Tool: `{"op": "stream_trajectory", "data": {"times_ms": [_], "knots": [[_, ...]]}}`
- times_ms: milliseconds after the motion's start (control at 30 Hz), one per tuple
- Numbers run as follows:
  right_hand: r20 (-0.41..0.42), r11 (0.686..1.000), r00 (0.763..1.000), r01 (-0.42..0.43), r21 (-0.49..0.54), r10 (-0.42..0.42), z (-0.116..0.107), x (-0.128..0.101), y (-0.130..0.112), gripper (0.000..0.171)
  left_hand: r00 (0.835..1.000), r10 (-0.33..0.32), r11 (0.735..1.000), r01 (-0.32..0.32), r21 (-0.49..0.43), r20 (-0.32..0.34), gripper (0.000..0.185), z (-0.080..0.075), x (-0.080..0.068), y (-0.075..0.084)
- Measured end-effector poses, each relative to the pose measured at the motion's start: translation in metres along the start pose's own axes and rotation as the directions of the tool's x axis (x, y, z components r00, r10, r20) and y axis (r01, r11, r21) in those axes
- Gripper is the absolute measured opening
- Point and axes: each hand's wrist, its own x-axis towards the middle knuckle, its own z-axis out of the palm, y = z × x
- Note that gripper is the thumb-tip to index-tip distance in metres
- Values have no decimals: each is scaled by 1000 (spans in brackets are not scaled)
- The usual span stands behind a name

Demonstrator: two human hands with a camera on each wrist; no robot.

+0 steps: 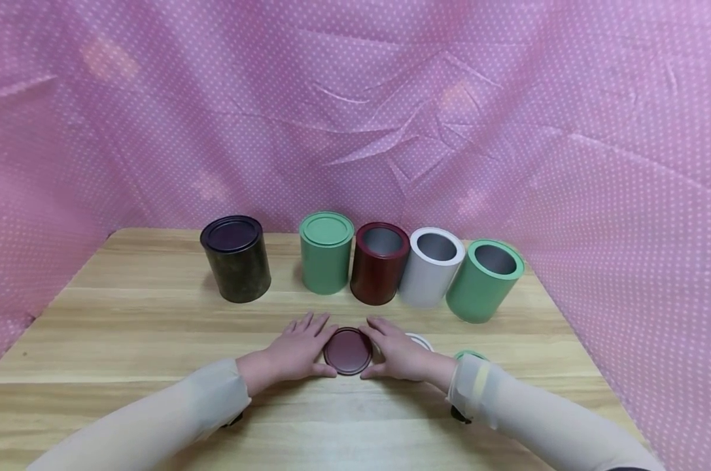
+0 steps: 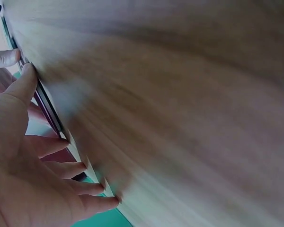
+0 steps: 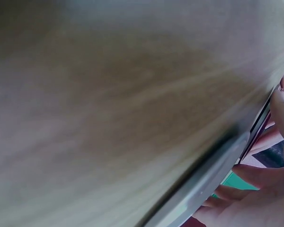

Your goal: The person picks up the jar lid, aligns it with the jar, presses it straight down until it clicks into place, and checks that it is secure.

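A flat round dark red metal lid [image 1: 347, 350] lies on the light wooden counter [image 1: 125, 314], a little toward its near edge and midway between its left and right edges. The left hand [image 1: 299, 351] rests on the counter touching the lid's left rim, fingers straight and spread, thumb against the near side. The right hand [image 1: 398, 353] touches the lid's right rim in the same way, its grip loose and wide, with nothing clasped. Just beside the right hand lie a white round lid [image 1: 421, 340] and a green round lid [image 1: 469, 355], both partly hidden by the wrist. Toward the counter's far edge stand five round tins: a closed black tin [image 1: 235, 258], a closed green tin [image 1: 326, 252], an open dark red tin [image 1: 381, 263], an open white tin [image 1: 430, 267] and an open green tin [image 1: 485, 280].
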Motion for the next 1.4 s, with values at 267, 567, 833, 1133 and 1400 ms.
{"op": "stream_trajectory", "data": {"times_ms": [267,567,833,1133,1400], "knots": [[-16,999,1000,-23,-45,22,0,2,-3,77,1000,2,1000,-2,10,-3,81,-1,0,0],[-23,997,999,-46,-58,45,2,3,-4,75,1000,-1,1000,1,10,-4,80,-1,-1,2],[-21,997,998,-56,-60,55,2,1,-4,75,1000,3,1000,-2,29,-26,80,2,-2,5],[-24,998,998,-53,-29,52,1,-1,-4,74,1000,1,999,0,33,-30,81,3,-1,3],[-6,998,998,-70,-1,70,-4,-1,-5,79,999,-8,1000,9,14,-34,84,-1,1,3]]}}
